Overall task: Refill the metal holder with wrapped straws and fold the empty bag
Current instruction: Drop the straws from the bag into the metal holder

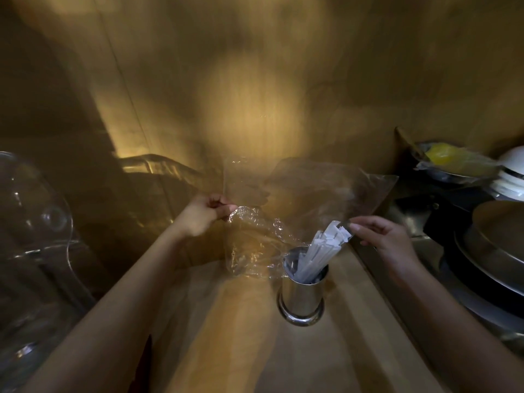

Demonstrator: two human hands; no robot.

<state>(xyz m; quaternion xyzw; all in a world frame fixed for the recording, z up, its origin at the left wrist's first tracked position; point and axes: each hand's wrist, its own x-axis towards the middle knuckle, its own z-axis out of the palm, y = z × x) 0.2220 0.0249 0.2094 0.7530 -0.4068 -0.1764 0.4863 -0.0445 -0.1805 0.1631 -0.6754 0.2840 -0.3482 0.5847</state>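
Observation:
A shiny metal holder (301, 302) stands on the wooden counter, right of centre. White wrapped straws (323, 251) lean out of it toward the upper right. A clear plastic bag (312, 191) hangs crumpled in the air above and left of the holder. My left hand (205, 215) pinches the bag's left edge. My right hand (388, 239) hovers right of the holder, with its fingertips on the top ends of the straws and the bag's right side.
The wooden counter (241, 336) runs toward a wooden wall. Stacked metal plates (493, 262), a bowl with something yellow (450, 160) and white dishes (513, 174) crowd the right side. A clear plastic chair (37, 228) stands at the left.

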